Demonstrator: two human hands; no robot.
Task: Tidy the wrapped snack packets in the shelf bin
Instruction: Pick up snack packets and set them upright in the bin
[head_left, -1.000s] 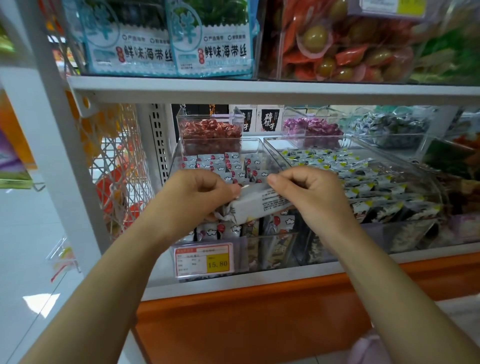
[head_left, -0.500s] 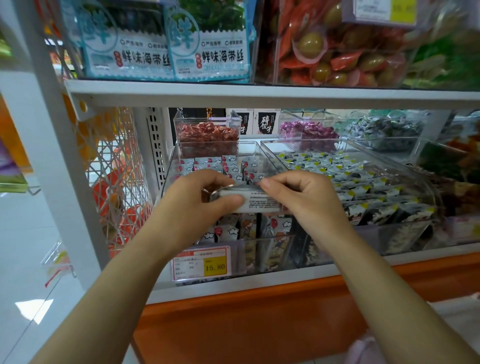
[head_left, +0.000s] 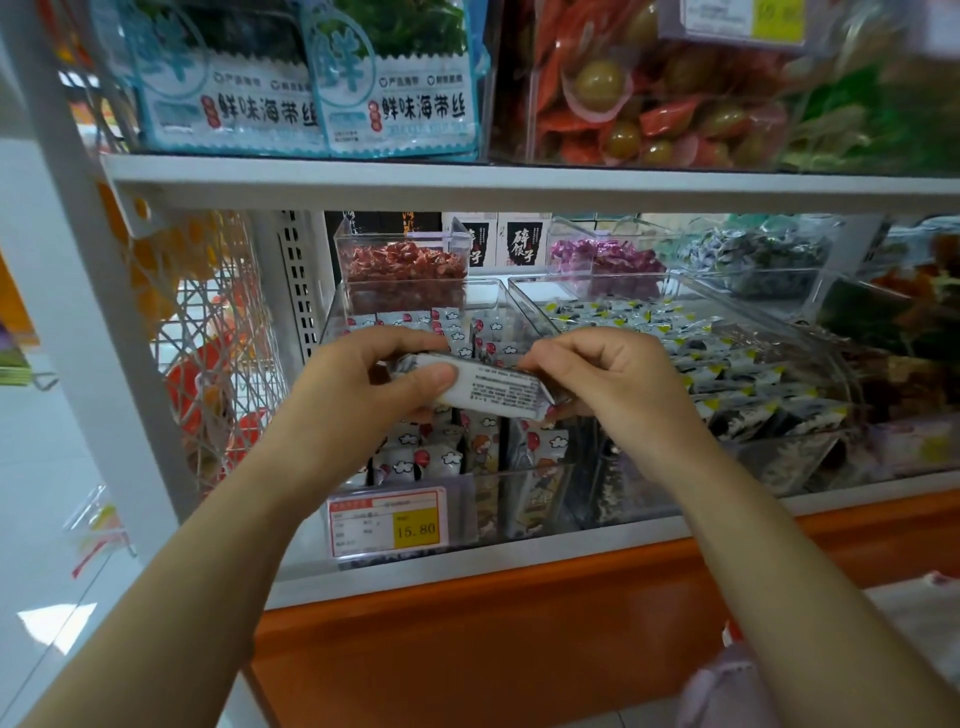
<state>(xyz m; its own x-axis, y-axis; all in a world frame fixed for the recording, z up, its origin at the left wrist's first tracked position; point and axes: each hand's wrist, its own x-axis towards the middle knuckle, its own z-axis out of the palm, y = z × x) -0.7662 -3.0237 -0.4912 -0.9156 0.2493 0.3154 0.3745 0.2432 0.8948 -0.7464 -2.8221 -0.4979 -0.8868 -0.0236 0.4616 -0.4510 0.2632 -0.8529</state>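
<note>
Status: mid-task, one packet (head_left: 493, 389) out of the stock and in hand.

- Left hand (head_left: 363, 384): grip closed on the packet's left end, thumb on the near face, fingers curled over the top.
- Right hand (head_left: 608, 379): grip pinching the right end. Its fingertips are mostly behind the wrapper, so the exact contact is unclear.
- The packet is held between both hands just above the clear bin (head_left: 519, 472), roughly level, right end a bit lower, small-print side facing the camera. It isn't touching the stock below as far as can be seen.

Done, by the look of it: the rear rows (head_left: 457, 322) sit in neat lines, and the front row (head_left: 540, 452) stands upright against the front wall.
Left: slot the held packet back in and straighten a few front packets that lean. No obvious gap is visible for it.

Hard to read:
- The middle of the bin is blocked by both hands.
- The packet's front face isn't visible.
- On the price tag (head_left: 389, 522) only "15.80" is legible.
- The neighbouring bin (head_left: 727, 364) has glare on its walls, and the far right is blurred.
</note>
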